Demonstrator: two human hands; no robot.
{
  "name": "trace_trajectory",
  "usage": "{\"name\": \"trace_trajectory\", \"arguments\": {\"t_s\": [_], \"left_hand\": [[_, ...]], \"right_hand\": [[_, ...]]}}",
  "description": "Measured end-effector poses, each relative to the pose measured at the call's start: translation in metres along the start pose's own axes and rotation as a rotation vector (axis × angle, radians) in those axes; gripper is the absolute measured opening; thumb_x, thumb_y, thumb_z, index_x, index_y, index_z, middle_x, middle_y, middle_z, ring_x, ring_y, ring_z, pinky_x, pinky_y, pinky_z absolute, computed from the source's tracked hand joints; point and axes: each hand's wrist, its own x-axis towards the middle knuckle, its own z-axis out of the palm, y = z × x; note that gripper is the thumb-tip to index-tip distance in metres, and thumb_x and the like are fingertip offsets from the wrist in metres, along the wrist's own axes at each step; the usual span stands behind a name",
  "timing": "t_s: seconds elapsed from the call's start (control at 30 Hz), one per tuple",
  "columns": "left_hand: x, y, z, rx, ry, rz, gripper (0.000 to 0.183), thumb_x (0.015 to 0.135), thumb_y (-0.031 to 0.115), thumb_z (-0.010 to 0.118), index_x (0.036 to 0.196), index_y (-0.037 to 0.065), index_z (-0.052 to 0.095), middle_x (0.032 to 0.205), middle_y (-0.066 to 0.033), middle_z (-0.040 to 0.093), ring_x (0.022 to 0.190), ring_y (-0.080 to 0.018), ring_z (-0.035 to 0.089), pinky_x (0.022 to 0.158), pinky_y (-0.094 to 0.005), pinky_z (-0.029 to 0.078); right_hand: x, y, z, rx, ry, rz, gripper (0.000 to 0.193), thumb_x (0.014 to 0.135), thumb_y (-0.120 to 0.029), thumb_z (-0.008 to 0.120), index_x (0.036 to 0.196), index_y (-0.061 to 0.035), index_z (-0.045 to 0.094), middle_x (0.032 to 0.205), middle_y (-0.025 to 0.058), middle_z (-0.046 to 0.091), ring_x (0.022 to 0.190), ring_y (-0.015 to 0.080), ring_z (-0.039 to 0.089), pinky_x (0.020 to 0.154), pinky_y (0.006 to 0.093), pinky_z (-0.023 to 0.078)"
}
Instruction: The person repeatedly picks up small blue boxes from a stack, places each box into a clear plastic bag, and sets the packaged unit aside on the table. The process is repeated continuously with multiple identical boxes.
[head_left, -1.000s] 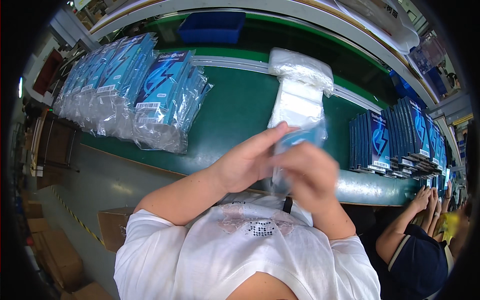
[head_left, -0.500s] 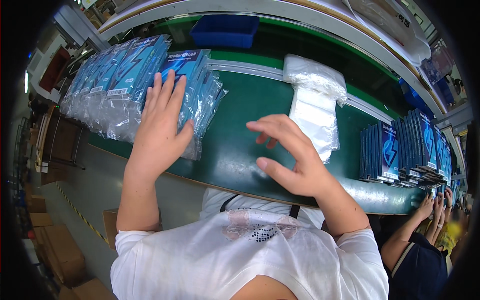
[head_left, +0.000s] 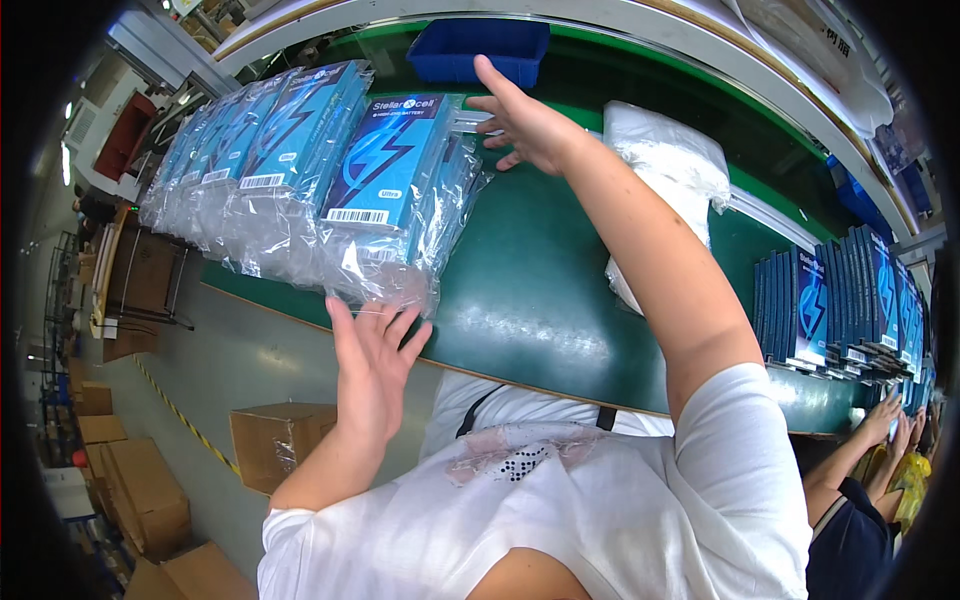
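Note:
Several flat blue boxes in clear plastic bags lie in piles at the left of the table, and the nearest-right pile (head_left: pixel 385 165) has one face up on top. My left hand (head_left: pixel 373 365) is at the near end of that pile, fingers spread, its fingertips at the loose ends of the bags. At the far right corner of the same pile, my right hand (head_left: pixel 528 125) is raised with the thumb up and the fingers apart, holding nothing. Further right lies a stack of empty clear plastic bags (head_left: pixel 665 150), partly hidden behind my right forearm.
On the green table (head_left: pixel 530 280), unbagged blue boxes (head_left: pixel 812 300) stand in rows at the right. A blue bin (head_left: pixel 470 62) sits beyond the far rail. Cardboard cartons (head_left: pixel 275 440) are on the floor at left. Another person's hands (head_left: pixel 885 412) work at the far right.
My left hand has come off the top of the pile to its near end. My right hand has moved from mid-table to the pile's far right corner. The whole view has shifted slightly.

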Motion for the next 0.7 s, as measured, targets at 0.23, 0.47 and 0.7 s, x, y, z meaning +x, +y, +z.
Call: {"name": "trace_trajectory", "arguments": {"t_s": [0.23,0.47,0.7], "left_hand": [[0.046,0.043,0.020,-0.044,-0.091,-0.173,0.096,0.080,0.082,0.027,0.139,0.006,0.035,0.127,-0.0179,0.049,0.117,-0.0345,0.047,0.101,-0.0570,0.031],[0.057,0.060,0.018,0.026,-0.148,-0.329,0.094,0.079,0.082,0.028,0.132,0.005,0.043,0.117,-0.0201,0.057,0.105,-0.0374,0.055,0.093,-0.0634,0.035],[0.057,0.063,0.013,0.022,-0.117,-0.352,0.088,0.082,0.079,0.029,0.125,0.004,0.049,0.105,-0.0184,0.061,0.099,-0.0355,0.057,0.090,-0.0635,0.037]], "right_hand": [[0.023,-0.029,0.028,-0.174,-0.296,0.053,0.104,0.075,-0.087,0.022,0.146,-0.0112,0.028,0.151,0.0245,0.016,0.139,0.0430,0.014,0.102,0.0691,0.017],[0.012,-0.046,0.016,-0.281,-0.357,0.131,0.095,0.081,-0.081,0.023,0.145,-0.0110,0.032,0.150,0.0250,0.021,0.139,0.0422,0.018,0.101,0.0696,0.019],[-0.007,-0.030,0.038,0.125,0.243,0.031,0.090,0.089,-0.069,0.023,0.138,0.0052,0.034,0.140,0.0273,0.038,0.129,0.0392,0.039,0.106,0.0486,0.030]]}}
